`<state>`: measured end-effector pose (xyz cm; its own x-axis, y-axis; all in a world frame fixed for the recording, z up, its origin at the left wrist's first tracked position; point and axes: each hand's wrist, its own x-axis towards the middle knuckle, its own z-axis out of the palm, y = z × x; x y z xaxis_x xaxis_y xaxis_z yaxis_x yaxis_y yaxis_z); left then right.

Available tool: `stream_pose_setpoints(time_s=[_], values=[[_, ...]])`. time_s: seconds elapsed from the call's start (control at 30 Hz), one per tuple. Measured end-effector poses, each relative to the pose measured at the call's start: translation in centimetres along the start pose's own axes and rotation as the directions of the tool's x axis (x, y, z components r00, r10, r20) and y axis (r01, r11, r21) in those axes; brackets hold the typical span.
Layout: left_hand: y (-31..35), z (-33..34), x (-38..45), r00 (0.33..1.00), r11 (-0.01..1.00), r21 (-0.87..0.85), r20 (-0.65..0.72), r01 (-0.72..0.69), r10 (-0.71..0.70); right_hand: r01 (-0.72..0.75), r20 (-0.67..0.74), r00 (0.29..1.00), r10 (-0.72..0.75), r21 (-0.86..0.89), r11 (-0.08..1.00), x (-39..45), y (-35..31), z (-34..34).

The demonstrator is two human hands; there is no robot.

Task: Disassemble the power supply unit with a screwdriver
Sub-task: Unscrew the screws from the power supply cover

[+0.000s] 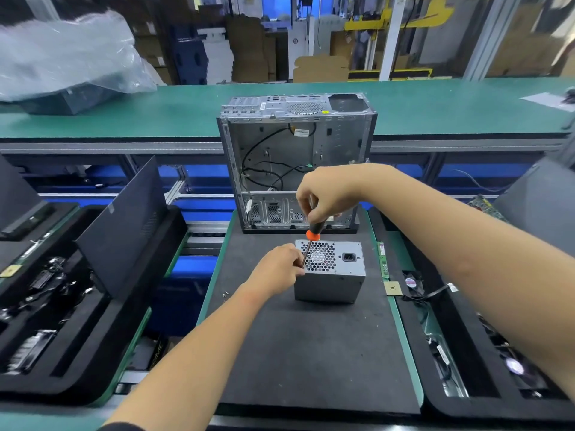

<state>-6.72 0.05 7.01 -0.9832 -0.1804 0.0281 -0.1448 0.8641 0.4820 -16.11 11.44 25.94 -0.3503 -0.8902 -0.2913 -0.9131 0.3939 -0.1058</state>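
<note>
PSU [329,275] sits on the black foam mat [311,353], just near of the stripped PC case [298,163], fan grille [319,256] and AC socket [349,257] facing up. Right hand [326,194] wraps the top of the orange/black screwdriver [312,236]; shaft angles down to the PSU's top-left edge. Left hand [277,269] braces that left edge, fingertips pinching the lower shaft to steer the tip. The tip and the screw are hidden behind the fingers. Looks like the step is backing out a cover screw at that corner; cover not yet off. Next: keep the driver square with downward pressure, hold the box steady, catch the screw. Two loose screws [225,294] lie on the mat, left of the PSU.
</note>
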Motion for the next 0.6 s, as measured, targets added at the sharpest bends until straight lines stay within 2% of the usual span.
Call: stream_pose_setpoints(time_s=[0.2, 0.33, 0.53, 0.6], values=[[-0.1, 0.1, 0.5, 0.999, 0.998, 0.056, 0.042, -0.026, 0.024, -0.133, 0.172, 0.977, 0.124, 0.042, 0.99, 0.3, 0.9, 0.4], [-0.3, 0.0, 0.8, 0.996, 0.995, 0.08, 0.073, -0.058, 0.052, -0.228, 0.293, 0.929, 0.224, -0.022, 0.973, 0.8, 1.4, 1.3], [-0.6, 0.2, 0.6, 1.0, 0.996, -0.089, -0.019, 0.017, -0.018, -0.287, 0.312, 0.902, 0.298, -0.081, 0.954, 1.1, 2.4, 1.9], [-0.9, 0.2, 0.5, 0.998, 0.98, -0.197, -0.042, 0.036, -0.045, -0.303, 0.294, 0.901, 0.319, -0.1, 0.948, 1.1, 3.0, 1.9]])
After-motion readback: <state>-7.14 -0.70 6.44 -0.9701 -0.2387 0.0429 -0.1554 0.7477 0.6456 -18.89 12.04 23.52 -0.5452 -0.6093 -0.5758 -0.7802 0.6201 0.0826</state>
